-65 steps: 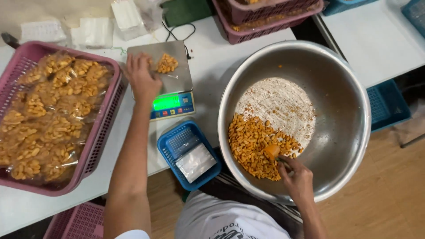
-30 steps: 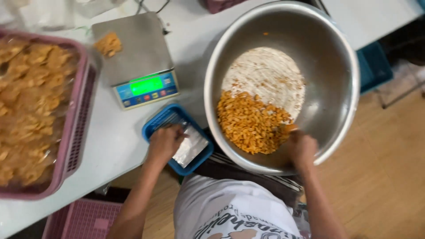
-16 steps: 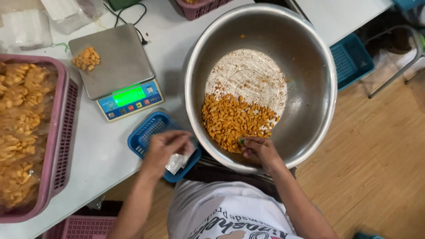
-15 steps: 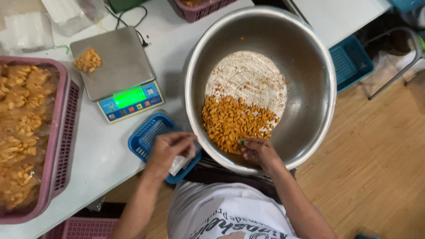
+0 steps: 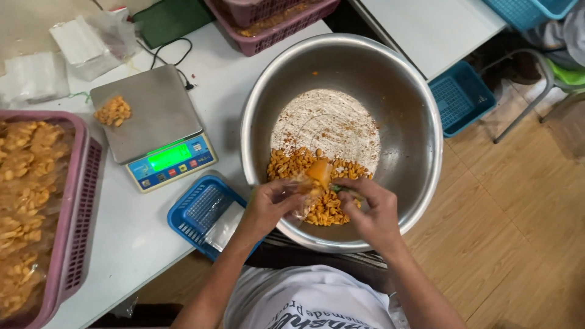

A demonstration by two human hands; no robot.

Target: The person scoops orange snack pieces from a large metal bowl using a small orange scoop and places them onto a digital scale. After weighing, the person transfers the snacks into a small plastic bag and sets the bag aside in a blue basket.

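Both arms reach forward from the body and bend in so the hands meet over the near side of the big metal bowl [image 5: 390,79]. The left hand [image 5: 268,207] pinches open a small clear bag [image 5: 303,194], and the right hand [image 5: 372,210] curls around an orange scoop [image 5: 319,172], tipping it into the bag. The bag sits just above the pile of orange nuts [image 5: 286,164] in the bowl, with a blue basket [image 5: 198,210] and a scale [image 5: 155,125] to the left.

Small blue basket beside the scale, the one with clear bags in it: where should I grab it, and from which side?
Probably by the near rim of the blue basket, coming from the table's front edge. Its walls are low and open-meshed, the clear bags lie flat inside, and the scale crowds its far side. The left hand is nearest.
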